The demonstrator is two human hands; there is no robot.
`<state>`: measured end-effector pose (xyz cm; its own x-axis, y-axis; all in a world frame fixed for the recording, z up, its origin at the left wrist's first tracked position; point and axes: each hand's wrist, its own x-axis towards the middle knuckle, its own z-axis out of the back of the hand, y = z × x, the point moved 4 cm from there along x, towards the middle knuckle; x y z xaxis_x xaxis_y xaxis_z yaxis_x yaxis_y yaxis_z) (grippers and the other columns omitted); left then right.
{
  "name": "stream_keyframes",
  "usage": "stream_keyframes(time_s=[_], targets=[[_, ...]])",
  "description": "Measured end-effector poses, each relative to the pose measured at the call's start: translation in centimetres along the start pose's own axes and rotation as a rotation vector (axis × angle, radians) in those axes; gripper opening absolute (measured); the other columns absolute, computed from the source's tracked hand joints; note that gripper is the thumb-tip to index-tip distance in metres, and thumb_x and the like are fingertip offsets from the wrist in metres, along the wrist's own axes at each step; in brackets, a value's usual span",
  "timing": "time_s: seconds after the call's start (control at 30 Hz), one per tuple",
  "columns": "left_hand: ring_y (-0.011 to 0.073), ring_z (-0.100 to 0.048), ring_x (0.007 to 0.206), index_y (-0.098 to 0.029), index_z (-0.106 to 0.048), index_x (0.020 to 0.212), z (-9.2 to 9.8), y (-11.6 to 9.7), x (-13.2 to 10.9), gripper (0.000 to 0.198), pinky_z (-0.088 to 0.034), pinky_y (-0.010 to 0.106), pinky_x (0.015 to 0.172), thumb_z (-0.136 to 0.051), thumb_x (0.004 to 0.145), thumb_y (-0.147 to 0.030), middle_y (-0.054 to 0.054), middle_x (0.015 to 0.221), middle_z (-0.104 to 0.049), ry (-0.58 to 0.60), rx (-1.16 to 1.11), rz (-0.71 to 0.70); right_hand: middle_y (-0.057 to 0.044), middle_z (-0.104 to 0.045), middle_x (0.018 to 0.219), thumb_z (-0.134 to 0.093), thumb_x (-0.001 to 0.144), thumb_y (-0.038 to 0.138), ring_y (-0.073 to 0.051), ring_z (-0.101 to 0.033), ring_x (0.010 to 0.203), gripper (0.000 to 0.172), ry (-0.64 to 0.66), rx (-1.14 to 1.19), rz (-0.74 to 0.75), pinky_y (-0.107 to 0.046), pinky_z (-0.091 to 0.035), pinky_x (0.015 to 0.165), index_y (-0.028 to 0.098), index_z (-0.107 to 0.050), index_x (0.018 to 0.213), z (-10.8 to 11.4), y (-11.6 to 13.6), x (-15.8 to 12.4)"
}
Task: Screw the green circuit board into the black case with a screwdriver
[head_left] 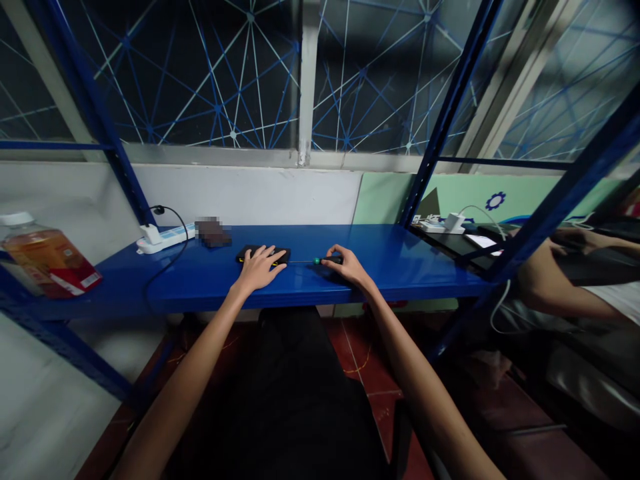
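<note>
Across the back, windows (200, 80): dark panes fill the upper view, criss-crossed by white and blue lines meeting in star shapes.
Blue bench (400, 257): glossy, stretching below those windows, its front edge crossing just beyond the person's dark-clothed legs (310, 387).
Blue frame posts (453, 100): up they go on a slant, one toward each end of the bench.
Neighbour on the right: a co-worker's arm (547, 280) bends beside a black surface, well apart from the two working hands.
Bottle (50, 257): far left, amber contents, white cap, red on the label.
Power strip (173, 238): white and blue, back left, with a black cable (186, 227) curling down toward the front edge.
Left hand (256, 272): palm down, fingers fanned wide, lying over a black case (243, 253) without gripping it.
Right hand (350, 265): closed in a neat pinch, thumb and fingertips on a screwdriver (317, 261).
Black case, up close: mid-bench, partly covered, yellow marks peeking out.
Dark item (213, 232): pixelated, right by the strip's end; cannot tell what it is.
Screwdriver, smallest of all: green-and-black handle, thin shaft pointing left at the case; whether its tip touches, cannot tell.
</note>
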<state>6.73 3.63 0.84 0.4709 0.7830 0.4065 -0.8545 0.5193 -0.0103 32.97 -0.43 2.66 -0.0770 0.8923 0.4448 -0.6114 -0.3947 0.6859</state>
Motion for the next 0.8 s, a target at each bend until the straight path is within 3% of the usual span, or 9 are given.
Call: stream_keyframes(time_s=[0.1, 0.3, 0.43, 0.5, 0.63, 0.8], targets=[[0.0349, -0.036, 0.143, -0.035, -0.048, 0.146, -0.06, 0.03, 0.00, 0.052, -0.027, 0.062, 0.112, -0.038, 0.100, -0.056, 0.008, 0.154, -0.044, 0.006, 0.002, 0.001, 0.000, -0.060, 0.070, -0.065, 0.077, 0.060, -0.015, -0.050, 0.065, 0.040, -0.013, 0.026, -0.009, -0.027, -0.035, 0.062, 0.020, -0.059, 0.076, 0.01, -0.26, 0.14], [0.0357, -0.035, 0.143, -0.034, -0.049, 0.146, 0.00, -0.10, 0.07, 0.052, -0.026, 0.063, 0.112, -0.038, 0.100, -0.056, 0.009, 0.155, -0.043, 0.013, -0.003, 0.006, 0.001, -0.044, 0.053, -0.043, 0.089, 0.069, -0.013, -0.040, 0.055, 0.061, -0.027, -0.195, -0.006, -0.029, -0.025, 0.055, 0.019, -0.054, 0.056, -0.04, 0.13, -0.06], [0.0352, -0.035, 0.144, -0.035, -0.049, 0.146, -0.01, -0.07, 0.09, 0.051, -0.026, 0.062, 0.112, -0.038, 0.100, -0.056, 0.008, 0.154, -0.044, 0.017, 0.002, 0.012, 0.001, -0.059, 0.069, -0.061, 0.080, 0.062, -0.015, -0.048, 0.063, 0.042, 0.001, -0.090, 0.016, -0.026, -0.032, 0.059, 0.021, -0.062, 0.080, -0.09, 0.16, -0.04], [0.0348, -0.035, 0.144, -0.036, -0.049, 0.146, -0.02, -0.02, 0.10, 0.051, -0.026, 0.061, 0.112, -0.038, 0.100, -0.056, 0.007, 0.154, -0.044, 0.014, 0.004, 0.013, 0.002, -0.059, 0.070, -0.069, 0.073, 0.058, -0.015, -0.048, 0.063, 0.040, -0.005, -0.030, 0.007, -0.026, -0.034, 0.059, 0.022, -0.060, 0.085, -0.03, -0.08, 0.04], [0.0358, -0.035, 0.144, -0.034, -0.048, 0.146, -0.03, 0.00, 0.10, 0.052, -0.026, 0.063, 0.112, -0.038, 0.100, -0.056, 0.008, 0.155, -0.043, 0.021, -0.004, 0.008, 0.002, -0.051, 0.059, -0.062, 0.077, 0.065, -0.014, -0.044, 0.058, 0.046, -0.027, -0.010, -0.020, -0.026, -0.031, 0.055, 0.021, -0.055, 0.069, 0.01, -0.38, 0.14], [0.0354, -0.035, 0.143, -0.034, -0.049, 0.146, 0.07, -0.10, 0.06, 0.052, -0.026, 0.062, 0.112, -0.038, 0.100, -0.055, 0.008, 0.155, -0.043, 0.017, 0.003, 0.009, 0.001, -0.044, 0.052, -0.042, 0.089, 0.068, -0.013, -0.038, 0.055, 0.060, -0.035, -0.166, 0.008, -0.029, -0.025, 0.055, 0.020, -0.048, 0.054, 0.03, 0.22, -0.02]])
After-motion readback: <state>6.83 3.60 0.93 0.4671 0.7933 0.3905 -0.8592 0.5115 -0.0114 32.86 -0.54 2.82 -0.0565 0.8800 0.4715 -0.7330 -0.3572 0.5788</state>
